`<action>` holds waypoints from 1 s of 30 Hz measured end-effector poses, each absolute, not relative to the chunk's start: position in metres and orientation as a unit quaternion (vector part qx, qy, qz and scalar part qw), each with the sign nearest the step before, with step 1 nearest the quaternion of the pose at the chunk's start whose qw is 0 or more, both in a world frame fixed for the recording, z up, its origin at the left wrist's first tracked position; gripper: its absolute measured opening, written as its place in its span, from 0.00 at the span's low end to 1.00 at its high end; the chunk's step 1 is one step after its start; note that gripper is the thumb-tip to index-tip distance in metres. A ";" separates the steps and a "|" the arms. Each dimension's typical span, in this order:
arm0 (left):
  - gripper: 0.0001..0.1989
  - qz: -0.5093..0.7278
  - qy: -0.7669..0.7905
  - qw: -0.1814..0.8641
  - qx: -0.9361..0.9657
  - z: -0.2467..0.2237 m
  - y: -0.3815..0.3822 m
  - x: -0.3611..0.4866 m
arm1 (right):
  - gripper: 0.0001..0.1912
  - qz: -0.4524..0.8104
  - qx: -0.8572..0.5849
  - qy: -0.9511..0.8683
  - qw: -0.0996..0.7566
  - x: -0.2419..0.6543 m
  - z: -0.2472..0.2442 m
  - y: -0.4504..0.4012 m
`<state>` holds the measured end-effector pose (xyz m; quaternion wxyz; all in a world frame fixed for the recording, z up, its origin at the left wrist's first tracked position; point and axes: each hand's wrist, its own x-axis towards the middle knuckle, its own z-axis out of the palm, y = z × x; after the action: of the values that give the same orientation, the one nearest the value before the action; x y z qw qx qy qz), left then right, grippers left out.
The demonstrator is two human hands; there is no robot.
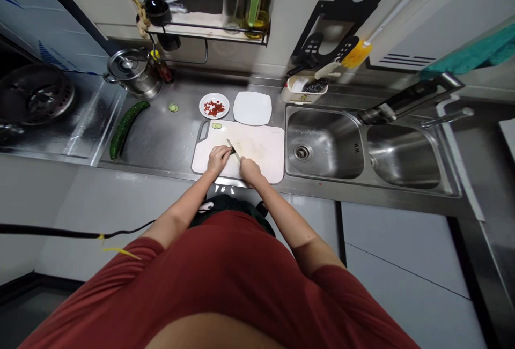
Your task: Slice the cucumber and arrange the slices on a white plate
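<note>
On the white cutting board (263,148) my right hand (250,171) is wrapped round the handle of a knife (234,150). Its blade slants up and left across the board. My left hand (218,160) rests left of the blade, fingers bent together on a small dark green cucumber piece (233,151), mostly hidden by fingers and blade. A few pale cucumber slices (216,125) lie at the board's upper left. Behind the board stand a plate of chopped red pieces (214,108) and a white square plate (252,108).
A long green cucumber (125,128) and loose slices (173,108) lie on the steel counter to the left. Beyond are a lidded pot (134,73) and a stove burner (36,94). The double sink (325,142) adjoins the board's right; a bottle rack (209,31) hangs above.
</note>
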<state>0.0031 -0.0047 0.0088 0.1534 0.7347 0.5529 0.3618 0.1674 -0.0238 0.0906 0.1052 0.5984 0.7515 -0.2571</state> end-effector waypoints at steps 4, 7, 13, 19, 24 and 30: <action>0.13 0.362 0.551 0.152 0.736 0.008 -0.004 0.003 | 0.13 -0.264 0.599 0.748 0.112 0.164 0.092 -0.020; 0.13 0.359 0.554 0.152 0.736 0.008 -0.004 0.002 | 0.13 -0.268 0.600 0.746 0.110 0.160 0.094 -0.015; 0.12 0.359 0.557 0.144 0.735 0.008 -0.005 0.003 | 0.16 -0.267 0.601 0.748 0.090 0.151 0.093 -0.003; 0.12 0.359 0.556 0.143 0.736 0.007 -0.004 0.002 | 0.15 -0.254 0.606 0.749 0.084 0.150 0.088 -0.006; 0.12 0.364 0.552 0.142 0.737 0.007 -0.005 0.002 | 0.14 -0.239 0.609 0.751 0.091 0.160 0.082 -0.021; 0.12 0.369 0.550 0.138 0.737 0.005 -0.005 0.002 | 0.14 -0.239 0.610 0.750 0.092 0.163 0.079 -0.026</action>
<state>0.0023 -0.0047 0.0054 0.1375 0.7366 0.5499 0.3689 0.1634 -0.0264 0.0791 0.0917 0.6100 0.7500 -0.2389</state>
